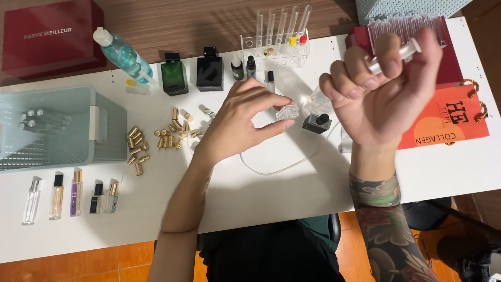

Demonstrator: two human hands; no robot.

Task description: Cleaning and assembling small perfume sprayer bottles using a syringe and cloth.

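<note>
While both hands work, gold caps point(156, 140) litter the white table point(271, 188) over orange floor tiles point(78, 263).

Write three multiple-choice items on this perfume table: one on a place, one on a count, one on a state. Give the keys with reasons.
1. Where does the green square bottle stand?
A. Beside the black square bottle
B. Inside the mesh basket
C. On the orange paper bag

2. How many slim spray vials stand in the row at the table's near left edge?
A. Two
B. Five
C. Nine

3. What is the right hand doing?
A. Resting flat on the table
B. Gripping a clear syringe, raised
C. Holding a gold cap

Key: 1 A, the two stand side by side. 2 B, five stand in the row. 3 B, fingers curl round the syringe above the table.
</note>
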